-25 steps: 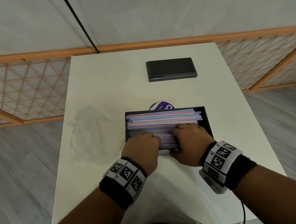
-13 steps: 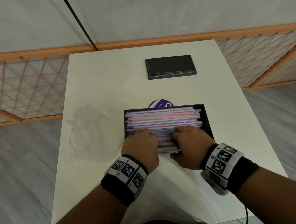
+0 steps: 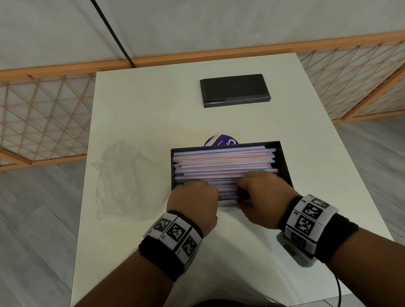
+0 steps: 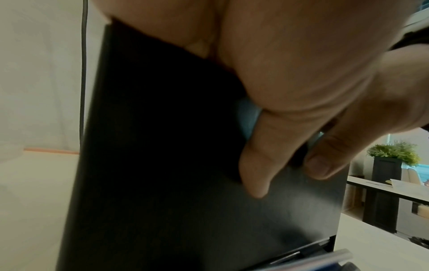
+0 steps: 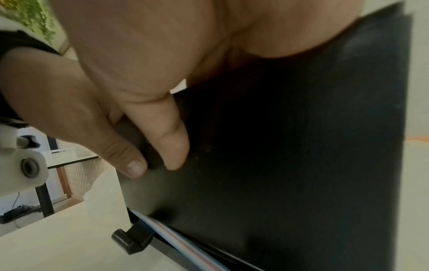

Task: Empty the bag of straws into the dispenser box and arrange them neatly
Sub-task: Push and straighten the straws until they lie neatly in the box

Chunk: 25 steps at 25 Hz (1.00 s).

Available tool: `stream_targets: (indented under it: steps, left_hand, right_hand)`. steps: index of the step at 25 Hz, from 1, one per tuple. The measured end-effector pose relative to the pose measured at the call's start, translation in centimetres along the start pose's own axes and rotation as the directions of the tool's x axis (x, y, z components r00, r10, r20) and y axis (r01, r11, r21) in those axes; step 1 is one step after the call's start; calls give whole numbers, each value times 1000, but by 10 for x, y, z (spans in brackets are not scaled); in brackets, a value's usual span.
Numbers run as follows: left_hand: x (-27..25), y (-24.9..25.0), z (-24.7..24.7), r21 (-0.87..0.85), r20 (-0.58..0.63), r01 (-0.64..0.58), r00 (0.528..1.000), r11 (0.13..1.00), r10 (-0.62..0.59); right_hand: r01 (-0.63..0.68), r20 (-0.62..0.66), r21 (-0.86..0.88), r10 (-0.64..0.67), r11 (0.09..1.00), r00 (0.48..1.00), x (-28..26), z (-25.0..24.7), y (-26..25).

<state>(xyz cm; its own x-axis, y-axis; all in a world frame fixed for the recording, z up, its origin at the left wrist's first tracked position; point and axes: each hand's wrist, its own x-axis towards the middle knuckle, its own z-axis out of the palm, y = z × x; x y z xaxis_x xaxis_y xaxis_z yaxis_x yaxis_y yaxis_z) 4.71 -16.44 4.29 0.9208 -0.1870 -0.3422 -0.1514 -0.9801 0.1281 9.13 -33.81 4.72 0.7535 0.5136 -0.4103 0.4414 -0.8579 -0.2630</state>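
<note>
The black dispenser box (image 3: 284, 162) stands mid-table, filled with pink, blue and white straws (image 3: 223, 161) lying lengthwise. My left hand (image 3: 195, 197) and right hand (image 3: 261, 192) sit side by side at its near wall. On both, the fingers curl over the rim onto the nearest straws. The left wrist view shows the left thumb (image 4: 257, 165) pressed on the outer front wall (image 4: 185, 165). The right thumb (image 5: 167, 132) presses that wall (image 5: 301, 146) too. A few straws (image 5: 185, 243) show in the bottom slot. The fingertips inside the box are hidden.
The empty clear bag (image 3: 124, 180) lies crumpled left of the box. A flat black lid (image 3: 235, 90) rests at the far side of the white table. A purple round label (image 3: 221, 140) peeks out behind the box. A small black knob (image 5: 130, 240) juts out by the slot.
Both hands have slid a little toward the box's near wall. The straw pile looks flatter and more even along its top.
</note>
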Motion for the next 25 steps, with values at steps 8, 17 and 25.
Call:
stream_targets:
  steps: [8, 17, 25]
  left_hand:
    - [5, -7, 2, -163, 4, -24, 1000, 986, 25]
    - [12, -30, -3, -582, -491, -151, 848, 799, -198]
    - [34, -33, -4, -563, -361, -23, 906, 826, -222]
  right_hand:
    - [6, -8, -63, -6, 998, 1000, 2, 3, -1]
    - [96, -217, -10, -96, 995, 971, -7, 17, 7]
    - [149, -486, -124, -191, 981, 853, -13, 6, -4]
